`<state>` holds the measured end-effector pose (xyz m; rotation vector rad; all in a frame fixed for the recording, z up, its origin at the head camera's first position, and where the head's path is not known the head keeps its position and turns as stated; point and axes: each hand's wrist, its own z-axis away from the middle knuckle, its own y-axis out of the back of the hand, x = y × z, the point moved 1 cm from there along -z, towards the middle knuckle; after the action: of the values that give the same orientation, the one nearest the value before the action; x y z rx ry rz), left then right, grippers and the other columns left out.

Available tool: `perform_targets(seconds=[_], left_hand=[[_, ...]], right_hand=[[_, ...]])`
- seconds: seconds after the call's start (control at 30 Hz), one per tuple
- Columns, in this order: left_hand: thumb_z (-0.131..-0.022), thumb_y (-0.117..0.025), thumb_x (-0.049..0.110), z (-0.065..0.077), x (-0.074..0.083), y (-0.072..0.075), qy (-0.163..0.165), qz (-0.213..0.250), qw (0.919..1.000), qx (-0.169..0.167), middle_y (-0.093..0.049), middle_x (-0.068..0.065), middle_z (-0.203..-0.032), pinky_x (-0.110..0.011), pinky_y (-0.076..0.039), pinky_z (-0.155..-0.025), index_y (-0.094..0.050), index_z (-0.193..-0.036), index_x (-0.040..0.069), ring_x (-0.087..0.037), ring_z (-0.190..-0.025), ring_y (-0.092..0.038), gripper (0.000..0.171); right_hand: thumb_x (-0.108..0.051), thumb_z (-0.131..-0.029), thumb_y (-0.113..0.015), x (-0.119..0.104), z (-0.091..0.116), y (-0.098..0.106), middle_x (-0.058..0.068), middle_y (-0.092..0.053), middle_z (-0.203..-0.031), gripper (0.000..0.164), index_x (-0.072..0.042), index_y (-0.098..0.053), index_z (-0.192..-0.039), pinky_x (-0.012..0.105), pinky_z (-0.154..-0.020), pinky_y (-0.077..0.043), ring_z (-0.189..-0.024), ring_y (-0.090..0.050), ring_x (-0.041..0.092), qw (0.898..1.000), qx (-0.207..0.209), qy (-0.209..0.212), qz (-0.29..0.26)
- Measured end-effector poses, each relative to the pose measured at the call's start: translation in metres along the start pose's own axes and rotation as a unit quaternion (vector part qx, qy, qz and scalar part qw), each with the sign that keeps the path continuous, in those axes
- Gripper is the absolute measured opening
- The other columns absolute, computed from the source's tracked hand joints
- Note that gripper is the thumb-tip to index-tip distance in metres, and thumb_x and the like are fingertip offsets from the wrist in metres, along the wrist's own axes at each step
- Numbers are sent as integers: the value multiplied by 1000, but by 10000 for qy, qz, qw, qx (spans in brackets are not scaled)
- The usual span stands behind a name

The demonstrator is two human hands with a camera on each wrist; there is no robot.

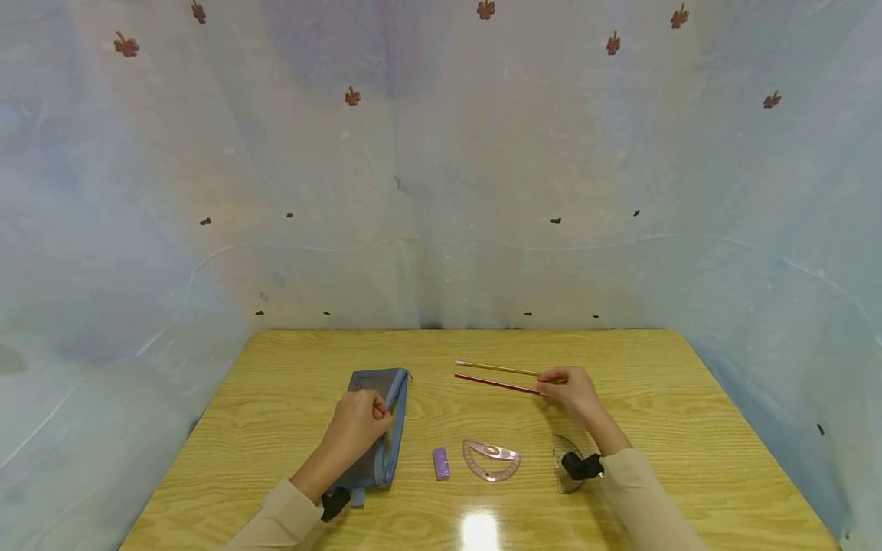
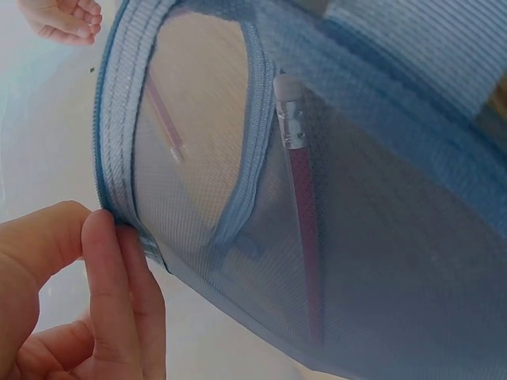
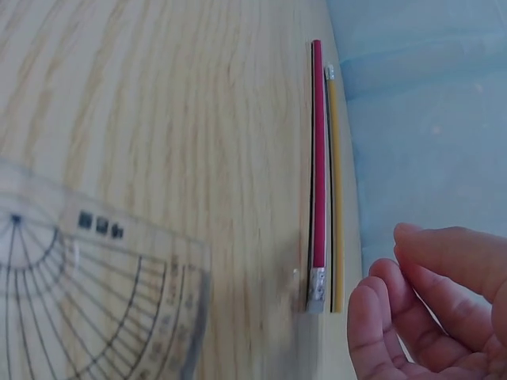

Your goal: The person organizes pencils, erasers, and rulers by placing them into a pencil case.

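My left hand [image 1: 358,421] pinches the zippered edge of a blue mesh pencil case [image 2: 396,261] between thumb and fingers, and the case's mouth gapes. Through its mesh shows a dark red pencil [image 2: 303,198] with a white eraser. My right hand [image 1: 570,389] hovers at the near ends of two pencils, its fingers loosely bent and nothing between them. The red pencil [image 3: 318,158] and the yellow pencil [image 3: 336,190] lie side by side on the table, apart from the fingers in the right wrist view.
A purple eraser [image 1: 441,464] and a pink protractor [image 1: 491,451] lie mid-table. Under my right wrist is a clear protractor [image 3: 95,309]. Behind the wooden table [image 1: 310,348] hangs a pale plastic sheet [image 1: 468,283].
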<state>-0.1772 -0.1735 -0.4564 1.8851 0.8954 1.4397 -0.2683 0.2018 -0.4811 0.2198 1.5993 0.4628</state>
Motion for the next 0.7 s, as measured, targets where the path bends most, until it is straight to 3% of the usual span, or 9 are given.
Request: perform_targets(seconds=[0.1, 0.33, 0.53, 0.7], left_hand=[[-81, -72, -2, 0, 0, 0, 3, -20, 10000, 2, -56, 4, -63, -24, -48, -49, -63, -70, 9, -5, -51, -51, 18], [-82, -71, -3, 1, 1, 0, -55, 1, 10000, -21, -57, 3, -63, -22, -47, -48, -63, -72, 8, -5, -51, -51, 17], [-81, -71, -4, 2, 2, -1, -58, 85, 9999, -32, -57, 2, -64, -21, -46, -45, -63, -73, 7, -5, -50, -52, 16], [-81, -71, -4, 2, 2, -1, -42, 90, 9999, -17, -57, 2, -65, -20, -46, -45, -62, -73, 7, -5, -51, -52, 17]], right_hand=[[1, -91, -67, 4, 0, 2, 15, -69, -91, 21, 17, -66, -106, 39, -69, -60, -78, -69, 31, 10000, -64, 67, 17], [1, -91, -69, 11, -3, 6, 25, -69, -102, 25, 18, -66, -109, 41, -72, -59, -81, -69, 36, 9998, -35, -146, -88], [2, -91, -69, 15, -3, 8, 25, -68, -102, 24, 17, -66, -109, 34, -69, -58, -81, -67, 28, 9997, -67, -231, 3], [4, -90, -70, 16, -4, 7, 23, -69, -99, 24, 18, -66, -109, 35, -69, -58, -80, -66, 25, 9997, -103, -237, -35]])
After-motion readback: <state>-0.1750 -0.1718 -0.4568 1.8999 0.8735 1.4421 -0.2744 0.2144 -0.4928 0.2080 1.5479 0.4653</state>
